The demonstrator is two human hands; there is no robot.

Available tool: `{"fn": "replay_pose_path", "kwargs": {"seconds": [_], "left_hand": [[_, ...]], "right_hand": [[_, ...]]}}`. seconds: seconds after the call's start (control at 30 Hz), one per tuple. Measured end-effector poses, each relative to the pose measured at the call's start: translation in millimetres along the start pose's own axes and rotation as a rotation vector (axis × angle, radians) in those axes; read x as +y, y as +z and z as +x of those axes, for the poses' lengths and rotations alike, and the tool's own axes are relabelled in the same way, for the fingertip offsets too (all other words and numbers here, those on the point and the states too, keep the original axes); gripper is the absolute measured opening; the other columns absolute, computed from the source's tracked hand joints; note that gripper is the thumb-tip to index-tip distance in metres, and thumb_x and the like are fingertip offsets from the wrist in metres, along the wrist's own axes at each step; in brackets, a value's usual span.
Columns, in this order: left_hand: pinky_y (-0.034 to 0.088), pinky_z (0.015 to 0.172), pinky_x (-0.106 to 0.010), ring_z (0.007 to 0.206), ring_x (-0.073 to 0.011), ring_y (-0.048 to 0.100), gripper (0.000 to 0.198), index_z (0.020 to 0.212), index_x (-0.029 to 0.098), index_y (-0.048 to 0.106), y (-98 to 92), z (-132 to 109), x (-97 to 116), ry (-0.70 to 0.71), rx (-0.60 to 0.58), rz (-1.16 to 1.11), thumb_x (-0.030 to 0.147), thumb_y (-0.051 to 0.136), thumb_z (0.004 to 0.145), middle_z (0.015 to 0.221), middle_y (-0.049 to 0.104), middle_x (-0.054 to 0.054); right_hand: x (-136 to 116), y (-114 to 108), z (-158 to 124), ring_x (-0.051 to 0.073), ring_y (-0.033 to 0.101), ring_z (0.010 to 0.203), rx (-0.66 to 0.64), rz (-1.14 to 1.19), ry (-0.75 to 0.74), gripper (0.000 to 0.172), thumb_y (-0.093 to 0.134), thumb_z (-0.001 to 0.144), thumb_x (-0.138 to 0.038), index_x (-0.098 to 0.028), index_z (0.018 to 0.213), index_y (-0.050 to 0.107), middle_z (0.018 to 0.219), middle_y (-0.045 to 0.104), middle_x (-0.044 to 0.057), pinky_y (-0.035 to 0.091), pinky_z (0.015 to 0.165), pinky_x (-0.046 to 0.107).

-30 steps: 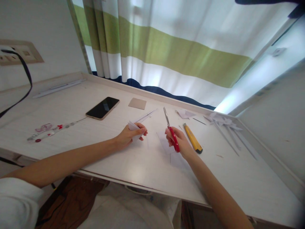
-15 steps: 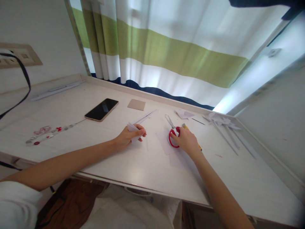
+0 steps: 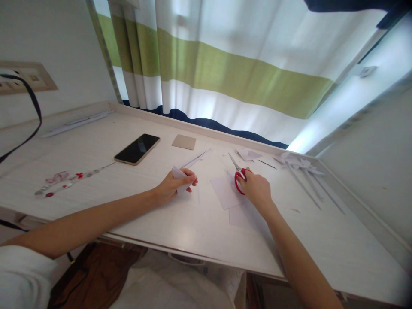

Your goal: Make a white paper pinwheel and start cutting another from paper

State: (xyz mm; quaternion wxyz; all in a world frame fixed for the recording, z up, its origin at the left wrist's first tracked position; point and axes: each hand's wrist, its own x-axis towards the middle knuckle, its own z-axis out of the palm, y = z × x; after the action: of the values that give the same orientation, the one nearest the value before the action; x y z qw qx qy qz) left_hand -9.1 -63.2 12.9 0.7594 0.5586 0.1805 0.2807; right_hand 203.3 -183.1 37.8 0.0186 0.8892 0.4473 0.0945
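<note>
Red-handled scissors [image 3: 238,180] are in my right hand [image 3: 256,187], its fingers closed around the handles. Their blades are together and point away from me. White paper sheets [image 3: 222,193] lie on the table under and beside the scissors. My left hand [image 3: 176,185] pinches a folded piece of white paper [image 3: 180,175] between thumb and fingers, its forearm resting near the table edge. Just beyond that hand lie thin white paper strips [image 3: 196,159].
A black-screened phone [image 3: 137,149] and a brown square card [image 3: 184,142] lie left of centre. A beaded strap [image 3: 69,182] is at far left. White paper pinwheel-like shapes with long stems [image 3: 299,165] lie at right, near a thin black stick [image 3: 268,164] and a folded paper piece [image 3: 248,154].
My right hand has shifted slightly right with the scissors, and their blades have gone from slightly apart to together. My left hand has stayed in place.
</note>
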Motion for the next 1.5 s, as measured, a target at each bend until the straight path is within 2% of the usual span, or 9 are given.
{"fn": "replay_pose_path", "kwargs": {"seconds": [0.13,0.33,0.5,0.9,1.1,1.27,1.4,1.5], "left_hand": [[0.043,0.046,-0.017,0.059,-0.0090,0.051,0.017,0.065,0.013,0.059,1.0,0,1,-0.005,0.006,0.012,0.026,0.069,0.062,0.063,0.057,0.000],[0.043,0.046,-0.017,0.058,-0.0088,0.050,0.018,0.066,0.012,0.059,2.8,0,2,-0.003,0.021,0.036,0.024,0.070,0.059,0.062,0.056,0.000],[0.043,0.046,-0.017,0.060,-0.0095,0.052,0.018,0.066,0.012,0.059,2.7,0,1,-0.004,0.039,0.047,0.022,0.071,0.057,0.062,0.056,0.000],[0.043,0.048,-0.018,0.059,-0.0092,0.052,0.018,0.066,0.012,0.059,2.4,0,1,-0.014,0.055,0.064,0.022,0.072,0.057,0.062,0.057,0.001],[0.042,0.047,-0.018,0.056,-0.0087,0.052,0.019,0.063,0.012,0.059,3.2,0,1,-0.006,0.059,0.065,0.023,0.072,0.056,0.059,0.058,0.001],[0.042,0.046,-0.018,0.056,-0.0091,0.052,0.021,0.062,0.012,0.059,3.4,0,1,0.002,0.056,0.072,0.025,0.073,0.054,0.058,0.058,0.000],[0.042,0.047,-0.018,0.055,-0.0083,0.052,0.021,0.063,0.012,0.060,2.5,0,-1,0.013,0.045,0.091,0.025,0.074,0.054,0.060,0.058,0.001],[0.042,0.047,-0.019,0.054,-0.0084,0.052,0.020,0.062,0.013,0.060,1.4,0,-2,0.022,0.026,0.124,0.026,0.074,0.054,0.060,0.058,0.001]], "right_hand": [[0,2,0,0.023,0.060,0.075,0.010,-0.001,-0.017,0.034,0.032,0.085,-0.040,-0.018,0.095,0.056,0.081,0.063,0.010,0.038,0.060,0.030],[1,12,2,0.021,0.056,0.085,0.017,0.015,-0.077,0.027,0.039,0.083,-0.033,-0.015,0.085,0.059,0.091,0.061,0.011,0.038,0.067,0.027],[2,13,1,0.021,0.054,0.086,0.027,0.021,-0.105,0.027,0.041,0.082,-0.032,-0.013,0.083,0.059,0.090,0.060,0.011,0.038,0.072,0.028],[3,11,3,0.021,0.059,0.079,-0.060,0.034,-0.108,0.032,0.039,0.083,-0.038,-0.014,0.080,0.061,0.083,0.061,0.012,0.041,0.064,0.030],[2,11,3,0.021,0.059,0.076,-0.060,0.038,-0.114,0.032,0.041,0.082,-0.038,-0.014,0.076,0.062,0.081,0.061,0.011,0.041,0.061,0.029],[3,14,2,0.022,0.059,0.074,0.016,0.077,-0.112,0.032,0.043,0.081,-0.039,-0.014,0.073,0.062,0.080,0.060,0.012,0.041,0.061,0.030],[-1,12,-2,0.024,0.055,0.083,0.172,0.151,-0.114,0.030,0.041,0.082,-0.035,-0.012,0.086,0.060,0.089,0.058,0.013,0.040,0.064,0.032],[-12,6,-10,0.021,0.053,0.085,0.296,0.248,-0.217,0.028,0.037,0.085,-0.033,-0.014,0.093,0.057,0.091,0.058,0.010,0.040,0.069,0.030]]}}
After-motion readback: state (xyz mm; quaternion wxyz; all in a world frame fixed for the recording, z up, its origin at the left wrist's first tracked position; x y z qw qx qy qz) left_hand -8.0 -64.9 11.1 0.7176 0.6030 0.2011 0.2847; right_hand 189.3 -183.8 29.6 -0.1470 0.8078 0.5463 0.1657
